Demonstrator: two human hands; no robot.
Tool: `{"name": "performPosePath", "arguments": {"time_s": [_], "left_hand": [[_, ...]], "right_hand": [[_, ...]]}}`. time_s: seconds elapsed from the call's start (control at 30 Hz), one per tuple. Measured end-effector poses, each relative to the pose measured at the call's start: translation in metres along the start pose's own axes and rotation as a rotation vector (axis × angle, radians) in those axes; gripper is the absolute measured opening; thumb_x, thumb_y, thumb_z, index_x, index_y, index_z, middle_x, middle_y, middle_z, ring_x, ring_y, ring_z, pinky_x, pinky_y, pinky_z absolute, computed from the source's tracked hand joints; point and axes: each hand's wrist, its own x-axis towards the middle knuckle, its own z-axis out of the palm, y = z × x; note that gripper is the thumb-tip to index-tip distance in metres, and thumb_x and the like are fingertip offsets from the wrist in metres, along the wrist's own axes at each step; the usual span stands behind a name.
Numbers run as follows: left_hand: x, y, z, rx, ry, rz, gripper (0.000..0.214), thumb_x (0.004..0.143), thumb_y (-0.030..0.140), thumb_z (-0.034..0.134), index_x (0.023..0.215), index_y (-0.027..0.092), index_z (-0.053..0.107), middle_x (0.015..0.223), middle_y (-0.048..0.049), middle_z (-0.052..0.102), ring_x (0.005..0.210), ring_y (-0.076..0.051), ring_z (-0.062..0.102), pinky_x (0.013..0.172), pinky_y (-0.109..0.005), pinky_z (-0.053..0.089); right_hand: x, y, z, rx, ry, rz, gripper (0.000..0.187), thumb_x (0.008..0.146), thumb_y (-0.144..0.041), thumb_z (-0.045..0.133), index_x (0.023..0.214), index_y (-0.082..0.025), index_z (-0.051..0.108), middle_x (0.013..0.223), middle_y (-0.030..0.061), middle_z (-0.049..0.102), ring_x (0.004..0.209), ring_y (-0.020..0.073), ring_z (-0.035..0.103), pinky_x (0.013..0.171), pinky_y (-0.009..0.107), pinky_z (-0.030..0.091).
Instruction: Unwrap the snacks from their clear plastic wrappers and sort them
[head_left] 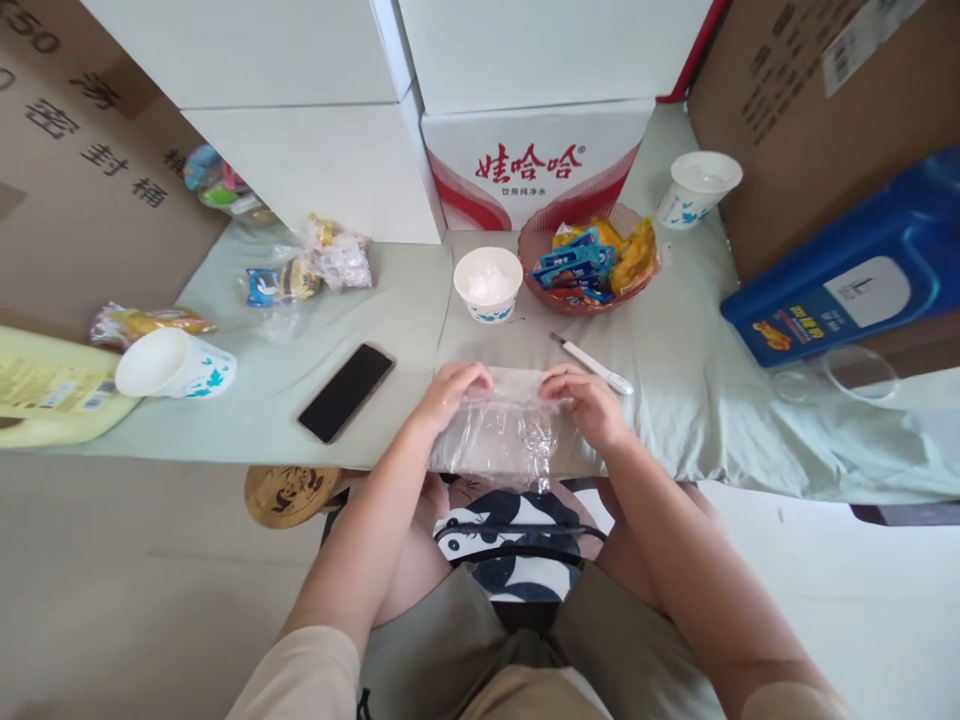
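At the near edge of the cloth (675, 420) the clear bag (504, 440) lies flat, left hand (454, 392) and right hand (590, 405) each pinching a top corner tight, seemingly teasing its mouth open, which calls for a gentle, even pull apart.

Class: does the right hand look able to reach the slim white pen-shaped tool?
Probably yes: the slim white pen-shaped tool lies on the pale green cloth just beyond the right hand, nothing between, though that hand grips the clear plastic bag.

Left hand (450, 392) and right hand (589, 405) pinch, fingers curled.
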Motion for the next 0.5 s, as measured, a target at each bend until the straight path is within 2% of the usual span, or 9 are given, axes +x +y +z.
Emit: {"name": "performPosePath", "arguments": {"time_s": [0.07, 0.13, 0.17, 0.2, 0.27, 0.3, 0.37, 0.43, 0.5], "left_hand": [[0.001, -0.003, 0.0, 0.131, 0.017, 0.057, 0.032, 0.073, 0.044, 0.072, 0.061, 0.015, 0.064, 0.062, -0.0022, 0.064, 0.06, -0.012, 0.06, 0.058, -0.024, 0.048], [0.0, -0.005, 0.001, 0.148, -0.02, 0.102, 0.028, 0.068, 0.037, 0.079, 0.066, 0.015, 0.061, 0.067, -0.0004, 0.064, 0.064, -0.011, 0.059, 0.061, -0.023, 0.046], [-0.001, -0.006, 0.002, 0.124, -0.035, 0.121, 0.03, 0.065, 0.034, 0.082, 0.067, 0.016, 0.058, 0.07, 0.0006, 0.064, 0.066, -0.01, 0.059, 0.063, -0.022, 0.046], [-0.001, -0.006, 0.002, 0.087, -0.042, 0.136, 0.033, 0.062, 0.03, 0.084, 0.069, 0.017, 0.054, 0.073, 0.0014, 0.064, 0.067, -0.009, 0.059, 0.064, -0.022, 0.046], [-0.003, -0.006, 0.003, -0.032, -0.008, 0.164, 0.041, 0.058, 0.026, 0.086, 0.073, 0.018, 0.049, 0.08, 0.0032, 0.064, 0.069, -0.008, 0.059, 0.065, -0.021, 0.046], [-0.003, -0.005, 0.003, -0.104, 0.022, 0.171, 0.044, 0.056, 0.025, 0.087, 0.079, 0.02, 0.05, 0.084, 0.0039, 0.064, 0.069, -0.008, 0.059, 0.066, -0.022, 0.047], [-0.004, -0.004, 0.004, -0.249, 0.064, 0.157, 0.055, 0.054, 0.024, 0.088, 0.096, 0.025, 0.053, 0.093, 0.0044, 0.067, 0.072, -0.009, 0.063, 0.071, -0.024, 0.05], [-0.004, -0.003, 0.006, -0.319, 0.023, 0.079, 0.066, 0.054, 0.027, 0.089, 0.11, 0.027, 0.055, 0.099, 0.0012, 0.07, 0.079, -0.013, 0.067, 0.077, -0.029, 0.052], [-0.003, -0.005, 0.008, -0.283, -0.054, -0.026, 0.059, 0.055, 0.03, 0.089, 0.106, 0.021, 0.061, 0.095, -0.0037, 0.073, 0.081, -0.017, 0.07, 0.077, -0.03, 0.053]], "right_hand": [[0.002, -0.002, 0.003, -0.08, 0.089, 0.031, 0.045, 0.09, -0.048, 0.049, 0.058, -0.021, 0.064, 0.078, 0.008, 0.064, 0.081, 0.0212, 0.061, 0.073, 0.036, 0.051], [0.003, -0.003, 0.007, -0.127, 0.183, 0.053, 0.036, 0.086, -0.05, 0.06, 0.063, -0.022, 0.059, 0.075, 0.0041, 0.06, 0.075, 0.0184, 0.059, 0.072, 0.033, 0.05], [0.003, -0.003, 0.009, -0.113, 0.215, 0.06, 0.027, 0.08, -0.047, 0.069, 0.073, -0.023, 0.059, 0.08, 0.0023, 0.061, 0.075, 0.017, 0.059, 0.071, 0.032, 0.05], [0.003, -0.002, 0.012, -0.076, 0.234, 0.07, 0.029, 0.073, -0.044, 0.076, 0.087, -0.025, 0.059, 0.088, 0.0011, 0.062, 0.076, 0.0161, 0.06, 0.07, 0.031, 0.05], [0.004, -0.002, 0.016, 0.012, 0.225, 0.125, 0.058, 0.064, -0.04, 0.083, 0.112, -0.029, 0.051, 0.097, -0.0004, 0.062, 0.076, 0.0149, 0.061, 0.067, 0.029, 0.051], [0.004, -0.001, 0.017, 0.037, 0.192, 0.163, 0.066, 0.063, -0.039, 0.083, 0.117, -0.03, 0.047, 0.095, -0.0013, 0.062, 0.074, 0.0148, 0.061, 0.066, 0.028, 0.05], [0.004, 0.0, 0.019, 0.04, 0.138, 0.206, 0.062, 0.064, -0.041, 0.082, 0.115, -0.028, 0.049, 0.082, -0.0042, 0.06, 0.07, 0.0144, 0.059, 0.065, 0.028, 0.049], [0.004, 0.0, 0.021, 0.044, 0.154, 0.168, 0.05, 0.067, -0.044, 0.079, 0.106, -0.026, 0.053, 0.076, -0.0051, 0.058, 0.07, 0.0141, 0.058, 0.067, 0.028, 0.048], [0.005, -0.001, 0.021, 0.055, 0.179, 0.121, 0.044, 0.068, -0.046, 0.077, 0.101, -0.026, 0.056, 0.078, -0.004, 0.06, 0.072, 0.0143, 0.059, 0.07, 0.028, 0.049]]}}
